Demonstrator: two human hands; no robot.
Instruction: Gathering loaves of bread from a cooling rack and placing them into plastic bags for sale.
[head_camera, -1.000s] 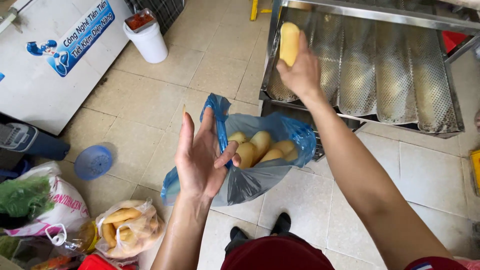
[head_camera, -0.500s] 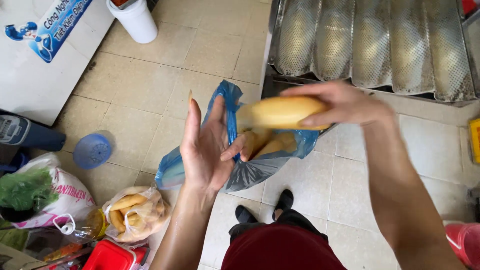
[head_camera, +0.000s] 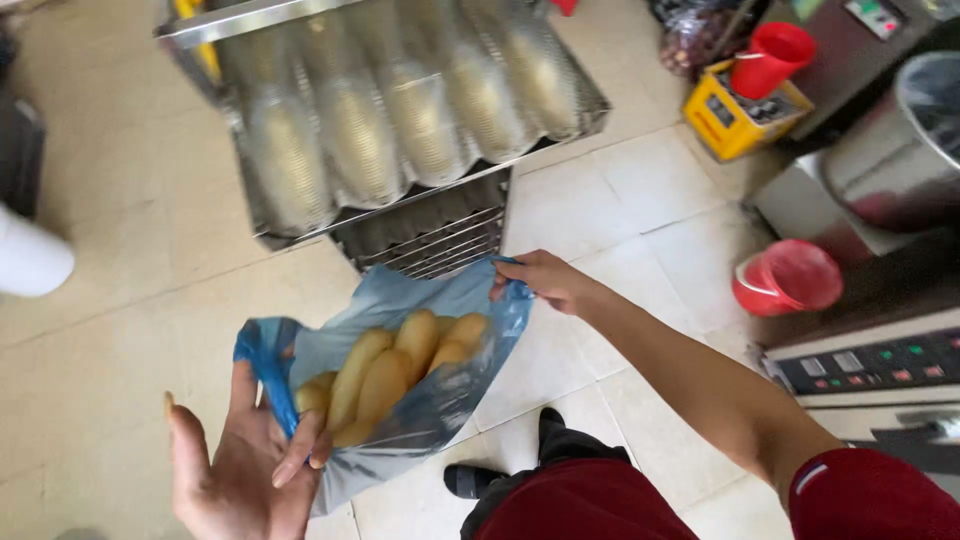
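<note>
The right hand (head_camera: 540, 282) no longer holds a loaf; its grip now pinches the blue bag's (head_camera: 440, 400) rim. The left hand (head_camera: 240, 470) pinches the opposite rim, the loaves (head_camera: 390, 375) inside.

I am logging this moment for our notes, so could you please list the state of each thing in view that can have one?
Blue plastic bag: held open, several bread loaves inside.
Bread loaves: lying together in the bag.
Left hand: palm up under the bag's edge.
Right hand: grip pinching the bag's far edge.
Corrugated baking tray: empty, resting on its rack.
Red bucket: upright on the floor.
Red cup: upright on a yellow box.
</note>
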